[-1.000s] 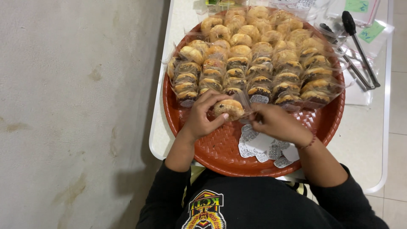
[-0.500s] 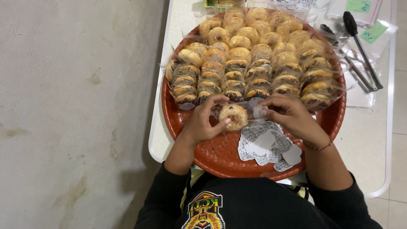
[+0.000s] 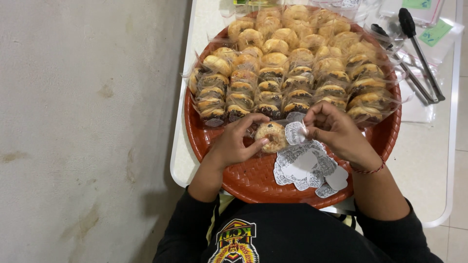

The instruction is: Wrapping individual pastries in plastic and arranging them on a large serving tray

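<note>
The pastry is showing as a small round ring, golden-brown with dark specks on its crust, sitting inside a clear wrapper that is catching the light. It is lying flat with its broad face turned up to the camera; being round, it is showing no clear long axis, and its wrapper's loose end is trailing toward the label on its right.

It is resting over the bare front part of the tray, a round, woven-look, red-brown tray, just in front of the nearest row of wrapped pastries that are filling the tray's far half in tight rows.

The left hand is cupping the pastry from its left, thumb pressing the near edge and fingers curling over the far edge, so it is closed on the pastry. The right hand is pinching the small white scalloped label between thumb and fingertips, holding it against the pastry's right edge.

A loose heap of similar white labels is lying on the tray just right of and in front of the pastry, under the right wrist. Tongs are lying on the table beyond the tray's far right rim.
</note>
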